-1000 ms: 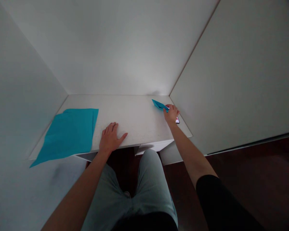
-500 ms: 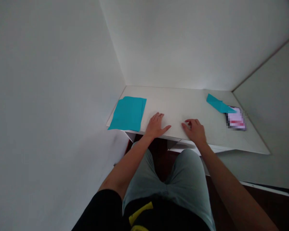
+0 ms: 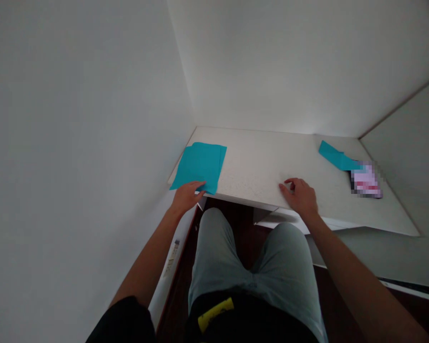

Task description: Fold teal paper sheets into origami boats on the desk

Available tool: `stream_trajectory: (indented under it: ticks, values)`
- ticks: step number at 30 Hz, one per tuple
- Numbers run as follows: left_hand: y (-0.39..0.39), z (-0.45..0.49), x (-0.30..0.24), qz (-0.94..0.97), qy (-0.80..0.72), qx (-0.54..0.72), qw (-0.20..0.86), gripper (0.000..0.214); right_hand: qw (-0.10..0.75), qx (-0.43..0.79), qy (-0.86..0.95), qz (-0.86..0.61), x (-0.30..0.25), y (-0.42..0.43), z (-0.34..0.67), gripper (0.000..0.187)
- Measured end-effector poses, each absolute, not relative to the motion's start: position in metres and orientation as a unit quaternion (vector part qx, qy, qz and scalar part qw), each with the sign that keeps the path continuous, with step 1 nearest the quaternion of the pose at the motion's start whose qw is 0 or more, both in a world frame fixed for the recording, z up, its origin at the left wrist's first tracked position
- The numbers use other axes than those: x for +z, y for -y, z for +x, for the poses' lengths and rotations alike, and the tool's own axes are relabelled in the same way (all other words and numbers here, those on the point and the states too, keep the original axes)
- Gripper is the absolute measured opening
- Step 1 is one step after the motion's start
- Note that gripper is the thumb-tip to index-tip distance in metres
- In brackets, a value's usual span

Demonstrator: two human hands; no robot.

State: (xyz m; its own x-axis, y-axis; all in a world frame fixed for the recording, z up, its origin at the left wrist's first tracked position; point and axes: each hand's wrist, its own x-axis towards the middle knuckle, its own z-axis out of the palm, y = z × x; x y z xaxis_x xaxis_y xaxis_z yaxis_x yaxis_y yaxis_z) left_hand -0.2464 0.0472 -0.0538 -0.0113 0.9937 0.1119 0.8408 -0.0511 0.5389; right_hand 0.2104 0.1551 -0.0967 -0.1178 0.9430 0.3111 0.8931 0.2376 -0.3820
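Note:
A stack of teal paper sheets [image 3: 200, 164] lies at the left end of the white desk [image 3: 264, 166]. My left hand [image 3: 186, 196] is at the stack's near edge, fingers touching the bottom of the paper; whether it grips a sheet I cannot make out. My right hand [image 3: 302, 196] rests on the desk near the front edge, fingers loosely curled, holding nothing. A folded teal paper shape [image 3: 335, 156] lies at the far right, apart from both hands.
A phone [image 3: 366, 180] lies beside the folded paper at the right. White walls close in the desk on the left, back and right. My knees sit under the desk's front edge, above a dark floor.
My right hand let go of the folded paper and came back to the desk's front. My left hand slid left to the teal stack. The view turned left.

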Motion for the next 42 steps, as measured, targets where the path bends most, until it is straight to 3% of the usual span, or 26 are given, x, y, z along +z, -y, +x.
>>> stream_trajectory:
  ticks: [6,13,17,22,25,28,31,42]
  values:
    - [-0.051,-0.23,-0.017,0.609,-0.664,0.395,0.178,0.008,0.246,0.05,0.743,-0.62,-0.096,-0.155,0.21,0.039]
    - [-0.065,-0.182,0.04,0.406,-0.504,0.703,0.295,0.04,0.257,0.073,0.732,-0.627,-0.092,-0.155,0.206,0.041]
    - [-0.061,-0.163,0.032,0.283,-0.426,0.793,0.33,0.042,0.268,0.098,0.72,-0.633,-0.09,-0.154,0.205,0.043]
    - [-0.029,-0.153,-0.024,0.174,-0.46,0.799,0.346,0.03,0.27,0.11,0.712,-0.639,-0.089,-0.153,0.202,0.043]
    - [-0.004,-0.134,-0.056,0.097,-0.522,0.723,0.443,0.021,0.279,0.126,0.706,-0.638,-0.089,-0.153,0.201,0.041]
    - [0.012,-0.102,-0.073,0.078,-0.555,0.666,0.492,0.026,0.293,0.137,0.728,-0.605,-0.089,-0.15,0.203,0.049]
    - [0.018,-0.07,-0.076,0.083,-0.553,0.645,0.521,0.032,0.287,0.121,0.782,-0.54,-0.086,-0.145,0.206,0.063]
    - [-0.007,-0.041,-0.037,0.105,-0.492,0.639,0.582,0.023,0.189,0.153,0.884,-0.398,-0.076,-0.138,0.211,0.076]
